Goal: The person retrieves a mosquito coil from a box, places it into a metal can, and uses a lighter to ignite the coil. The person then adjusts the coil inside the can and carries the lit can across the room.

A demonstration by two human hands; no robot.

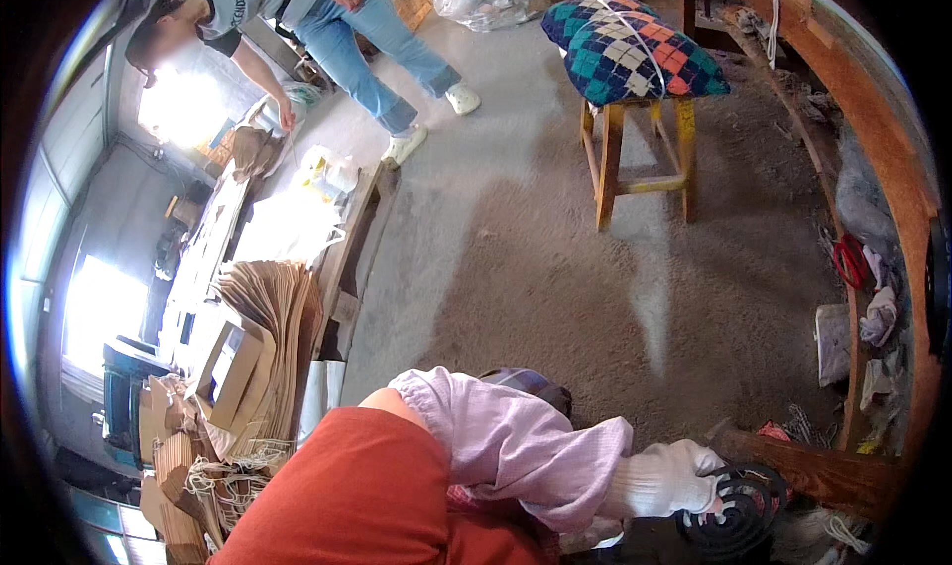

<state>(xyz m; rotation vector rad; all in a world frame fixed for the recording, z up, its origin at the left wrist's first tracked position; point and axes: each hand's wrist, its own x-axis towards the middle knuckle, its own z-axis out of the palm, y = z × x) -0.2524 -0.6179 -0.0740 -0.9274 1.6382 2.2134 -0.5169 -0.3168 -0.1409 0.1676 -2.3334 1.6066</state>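
My left arm, in a pink sleeve cover (506, 446), reaches across to the lower right. My left hand (674, 471) wears a white knit glove with fingertips showing. Its fingers are closed on the near edge of black spiral coils (746, 513), which look like mosquito coils. Below that forearm, a small pale patch that looks like my right hand (593, 535) shows at the lower edge; its fingers are hidden.
Beside the coils lies a wooden beam (838, 474). A wooden stool (645, 183) carries a diamond-patterned cushion (635, 49). Stacked cardboard (268, 317) and tangled string (233, 481) fill the left. Another person (347, 39) stands at a low bench, upper left.
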